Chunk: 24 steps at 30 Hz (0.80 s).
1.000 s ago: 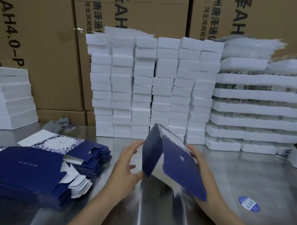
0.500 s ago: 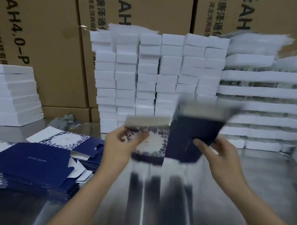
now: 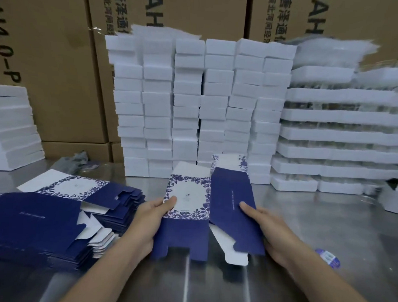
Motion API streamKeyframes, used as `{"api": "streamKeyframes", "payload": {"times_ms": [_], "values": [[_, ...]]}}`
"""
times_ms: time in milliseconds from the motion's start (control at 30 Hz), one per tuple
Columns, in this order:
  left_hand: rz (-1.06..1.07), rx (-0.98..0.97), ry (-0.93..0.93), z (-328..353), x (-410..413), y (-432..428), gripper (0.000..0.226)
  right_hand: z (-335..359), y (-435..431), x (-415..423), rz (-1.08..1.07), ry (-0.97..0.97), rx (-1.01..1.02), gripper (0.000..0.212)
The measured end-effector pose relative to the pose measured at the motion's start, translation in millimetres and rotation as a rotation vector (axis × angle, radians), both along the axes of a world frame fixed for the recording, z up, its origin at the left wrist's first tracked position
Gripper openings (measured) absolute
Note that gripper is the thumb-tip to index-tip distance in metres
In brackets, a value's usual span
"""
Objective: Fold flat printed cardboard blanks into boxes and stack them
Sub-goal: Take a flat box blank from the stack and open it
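Writing: brown cartons (image 3: 61, 67) at the back carry black print, "AH", "4.0-P" and Chinese characters, all cut off by the frame or by the stacks. Navy panel of the blank (image 3: 187, 202) has one thin line of pale text and the floral panel a small centre mark, both too small to read. Round blue sticker (image 3: 327, 258) on the table (image 3: 326, 218), text unreadable.

Blank is held just over the table, centre front, between both hands. It is thin printed card, partly opened, with a white panel with blue leaf border on the left and a plain navy panel on the right, meeting at a crease. Notched navy flap and a white tuck flap hang at the near end; white and floral flaps stick up at the far end.

Left hand (image 3: 150, 219): thumb on the floral panel, fingers under it, pinching the left edge. Right hand (image 3: 265, 225): thumb on the navy panel, fingers behind the right edge, gripping.

Flat pile (image 3: 44, 217) of the same blanks lies to the left, fanned and uneven. Table is shiny metal.

Behind: white boxes (image 3: 195, 105) stacked in tall columns, contents not visible. Right of them are long white trays (image 3: 340, 137) in layers with something clear between. Another white stack (image 3: 11, 126) sits far left, with a grey rag (image 3: 78, 160) near it.
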<state>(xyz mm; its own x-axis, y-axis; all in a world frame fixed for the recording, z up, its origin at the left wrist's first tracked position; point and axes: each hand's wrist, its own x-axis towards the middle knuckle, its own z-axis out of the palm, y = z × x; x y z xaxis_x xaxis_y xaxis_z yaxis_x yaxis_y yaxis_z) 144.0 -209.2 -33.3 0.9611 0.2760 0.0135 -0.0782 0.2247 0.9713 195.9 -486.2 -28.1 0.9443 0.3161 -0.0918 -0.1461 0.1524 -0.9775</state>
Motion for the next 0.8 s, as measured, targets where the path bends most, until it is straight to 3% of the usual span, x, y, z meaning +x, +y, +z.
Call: {"api": "streamKeyframes", "payload": {"times_ms": [100,200,267,333,400,500,700,800], "values": [[0.101,0.131,-0.061,2.3,4.7,-2.3,0.017,2.2,0.8,2.8,-0.062,-0.083,-0.044,0.025],[0.241,0.577,-0.161,7.4,0.8,-11.1,0.018,11.3,12.2,0.0,-0.244,-0.365,-0.371,0.022],[0.313,0.706,-0.223,12.5,1.3,-12.0,0.020,21.5,18.7,-3.2,-0.338,-0.521,-0.547,0.029],[0.271,0.543,-0.220,18.8,3.1,-5.9,0.029,31.6,17.8,-4.6,-0.324,-0.520,-0.465,0.040],[0.159,0.254,-0.160,24.5,3.5,2.5,0.032,39.3,11.4,-3.6,-0.265,-0.408,-0.260,0.055],[0.052,-0.012,-0.114,25.9,4.1,4.7,0.031,44.3,6.2,-5.0,-0.193,-0.267,-0.107,0.053],[-0.007,-0.175,-0.018,15.6,10.3,6.0,0.036,33.4,8.6,-2.3,-0.147,-0.171,-0.008,0.043],[-0.080,-0.108,0.023,10.5,8.2,2.7,0.038,28.6,6.4,-1.3,-0.163,-0.130,0.030,0.043]]}}
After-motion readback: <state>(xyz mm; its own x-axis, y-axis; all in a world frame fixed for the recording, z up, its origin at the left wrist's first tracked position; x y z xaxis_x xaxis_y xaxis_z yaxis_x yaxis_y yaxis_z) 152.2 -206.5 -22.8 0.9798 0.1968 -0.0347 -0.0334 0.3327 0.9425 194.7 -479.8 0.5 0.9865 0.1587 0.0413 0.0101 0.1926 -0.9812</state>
